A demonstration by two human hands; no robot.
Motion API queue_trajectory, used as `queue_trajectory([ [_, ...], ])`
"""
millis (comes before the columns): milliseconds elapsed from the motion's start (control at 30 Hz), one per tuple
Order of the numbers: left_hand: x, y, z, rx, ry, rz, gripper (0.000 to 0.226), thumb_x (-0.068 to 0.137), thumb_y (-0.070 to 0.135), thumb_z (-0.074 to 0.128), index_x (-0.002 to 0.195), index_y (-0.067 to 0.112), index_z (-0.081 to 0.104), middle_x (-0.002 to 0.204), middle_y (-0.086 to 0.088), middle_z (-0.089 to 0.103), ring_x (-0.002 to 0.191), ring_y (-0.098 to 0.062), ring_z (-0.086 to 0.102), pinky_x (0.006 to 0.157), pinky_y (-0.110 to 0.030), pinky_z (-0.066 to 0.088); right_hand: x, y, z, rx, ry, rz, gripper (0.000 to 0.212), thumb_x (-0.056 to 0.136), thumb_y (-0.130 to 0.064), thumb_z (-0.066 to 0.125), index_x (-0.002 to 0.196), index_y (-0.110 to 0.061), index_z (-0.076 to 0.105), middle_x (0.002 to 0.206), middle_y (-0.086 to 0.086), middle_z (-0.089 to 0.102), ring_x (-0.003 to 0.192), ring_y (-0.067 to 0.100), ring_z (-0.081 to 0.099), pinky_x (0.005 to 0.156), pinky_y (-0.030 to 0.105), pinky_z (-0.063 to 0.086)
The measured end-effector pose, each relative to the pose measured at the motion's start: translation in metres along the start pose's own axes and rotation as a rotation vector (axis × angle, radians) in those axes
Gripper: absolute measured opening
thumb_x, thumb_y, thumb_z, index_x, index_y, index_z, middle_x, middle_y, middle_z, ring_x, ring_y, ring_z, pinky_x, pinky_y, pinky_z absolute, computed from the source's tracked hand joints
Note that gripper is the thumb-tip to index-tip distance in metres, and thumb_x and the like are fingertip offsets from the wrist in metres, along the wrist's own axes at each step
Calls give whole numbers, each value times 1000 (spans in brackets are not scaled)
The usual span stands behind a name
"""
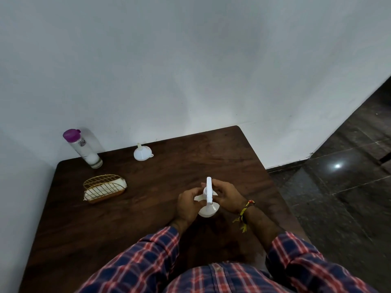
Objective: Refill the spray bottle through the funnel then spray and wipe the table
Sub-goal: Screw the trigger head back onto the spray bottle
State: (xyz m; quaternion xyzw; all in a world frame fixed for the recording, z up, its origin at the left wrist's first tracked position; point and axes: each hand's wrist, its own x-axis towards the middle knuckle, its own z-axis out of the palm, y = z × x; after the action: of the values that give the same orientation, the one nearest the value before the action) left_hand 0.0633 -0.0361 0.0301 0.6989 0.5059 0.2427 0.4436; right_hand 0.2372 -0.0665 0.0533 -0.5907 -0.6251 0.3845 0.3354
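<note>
Spray bottle point(208, 209) stands upright on the dark wooden table point(148, 218), white, its long axis vertical and seen from above, with the flat sprayer head running away from the person toward the wall. Left hand point(188, 205) wraps around the bottle's left side, fingers curled on it below the trigger; right hand point(227, 196) closes on the sprayer top from the other side, a braided thread band at its wrist. Plaid sleeves point(296, 261) fill the near edge. Far beyond the left hand, a wire holder with white cloth point(104, 188) lies nearer, a purple-capped clear bottle point(83, 149) stands by the wall, and a small white funnel point(142, 153) rests mouth-down, spout up
</note>
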Motion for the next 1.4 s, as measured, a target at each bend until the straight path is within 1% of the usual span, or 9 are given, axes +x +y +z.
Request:
queue_trajectory([
  [233, 0, -1, 3, -2, -28, -11, 28, 84, 38, 71, 107, 22, 74, 99, 13, 74, 94, -3, 69, 78, -23, 58, 5, 4, -5, -38, -101, 40, 32, 78, -19, 74, 109, -23, 68, 106, -7, 71, 101, 9, 65, 93, 39, 52],
  [433, 0, 7, -1, 74, 9, 51, 15, 83, 20, 74, 97, 23, 76, 87, 14, 74, 80, 0, 69, 67, -19, 56, -9, 6, 16, -144, 269, 20, 29, 75, -41, 70, 99, -26, 66, 91, -12, 71, 84, 5, 66, 77, 35, 54],
  [633, -2, 10, -5, 99, 16, 88, 18, 80, 28, 79, 97, 22, 76, 85, 12, 74, 77, 0, 69, 63, -15, 54, -16, 12, 14, -98, 113, -64, 38, 85, -44, 60, 119, -28, 60, 110, -12, 70, 100, 8, 65, 88, 34, 51],
  [767, -2, 13, -3, 126, 25, 120, 10, 81, 20, 76, 87, 27, 76, 78, 12, 74, 72, -1, 69, 62, -23, 57, -18, 15, 11, -113, 203, -79, 36, 87, -50, 54, 112, -26, 65, 103, -10, 72, 94, 9, 67, 84, 37, 52],
  [933, -6, 11, -3, 142, 63, 113, 26, 84, 6, 73, 78, 32, 71, 67, 17, 68, 69, 2, 67, 55, -10, 48, -22, 13, 20, -153, 274, -94, 40, 86, -55, 51, 110, -26, 64, 97, -7, 73, 88, 12, 68, 82, 36, 52],
  [1033, -7, 9, -3, 134, 51, 103, 16, 83, 12, 75, 79, 27, 73, 67, 16, 68, 68, 4, 67, 55, -10, 47, -23, 13, 24, -197, 260, -104, 39, 87, -46, 54, 118, -22, 60, 103, -5, 71, 93, 15, 66, 85, 31, 48],
  [1167, -11, 6, 2, 115, 35, 92, 12, 82, 12, 75, 86, 24, 75, 73, 14, 71, 70, 1, 68, 56, -12, 48, -23, 13, 27, -58, 288, -101, 22, 85, -27, 61, 105, -18, 64, 95, -6, 70, 87, 12, 66, 80, 32, 51],
  [1300, -4, 8, -1, 142, -43, 54, 24, 74, 19, 82, 96, 24, 75, 83, 15, 72, 76, 0, 67, 62, -7, 45, -11, 10, 12, -33, 94, -81, 19, 84, -15, 61, 102, -10, 64, 97, 2, 70, 89, 20, 66, 81, 42, 52],
  [1400, 7, 5, -4, 213, -145, 17, 38, 69, 36, 85, 104, 28, 73, 91, 13, 73, 80, -1, 67, 65, -15, 51, 0, 5, -11, -19, -128, -55, 19, 86, -9, 65, 105, -7, 65, 102, 9, 68, 95, 23, 65, 88, 40, 52],
])
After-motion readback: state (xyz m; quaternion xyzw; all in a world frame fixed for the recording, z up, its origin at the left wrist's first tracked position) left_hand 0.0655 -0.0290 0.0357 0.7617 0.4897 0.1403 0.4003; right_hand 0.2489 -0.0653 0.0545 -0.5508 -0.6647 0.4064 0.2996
